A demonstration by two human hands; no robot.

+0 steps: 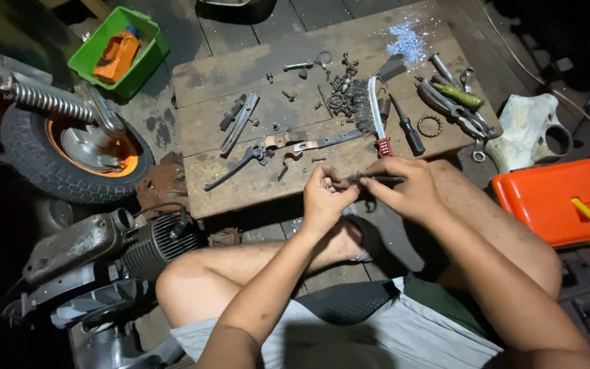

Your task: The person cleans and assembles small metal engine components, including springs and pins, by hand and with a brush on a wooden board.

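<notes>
My left hand [324, 199] and my right hand [408, 190] meet over the near edge of a wooden board [227, 82]. Together they grip a thin dark rod-like metal part [375, 178] held level between them. The right hand's fingers close on one end, while the left hand pinches the other end. Just beyond the hands lie a wire brush with a red handle [375, 113], a black-handled screwdriver [408, 128] and a brake lever [240, 164].
Small bolts and rings [339, 85] are scattered on the board, with pliers and wrenches [455, 102] at its right. An orange toolbox [565, 198] stands right, a green bin [121, 51] top left, a scooter wheel [69, 150] and engine [131, 246] left.
</notes>
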